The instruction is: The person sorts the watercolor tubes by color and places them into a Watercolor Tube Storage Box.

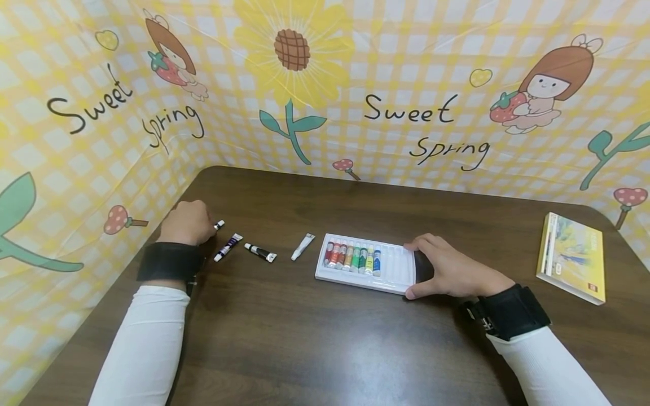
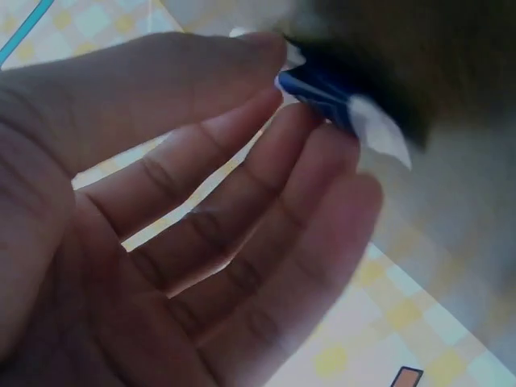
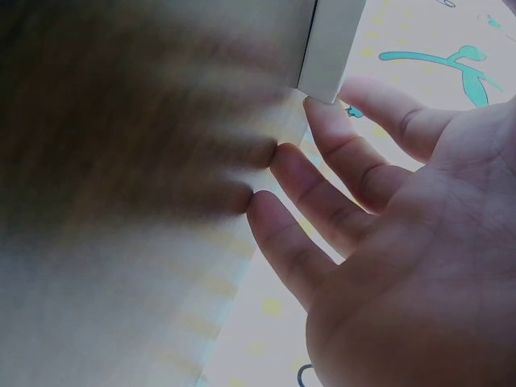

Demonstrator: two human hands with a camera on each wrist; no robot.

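At the left of the table in the head view, my left hand [image 1: 189,223] pinches a dark blue paint tube [image 2: 322,97] between thumb and fingertips. In the left wrist view that tube shows white ends, while the hand covers most of it in the head view. My right hand [image 1: 452,268] holds the right end of a white plastic paint tray [image 1: 398,268], thumb at the front corner and fingers at the back corner. A row of several coloured paint tubes [image 1: 352,258] fills the tray's left part; its right slots are bare.
Between the left hand and the tray lie a purple tube [image 1: 228,247], a black tube [image 1: 260,252] and a white tube [image 1: 303,247]. A yellow book-like box [image 1: 571,256] lies at the far right. A yellow checked cloth [image 1: 325,135] stands behind and left of the brown table [image 1: 304,338].
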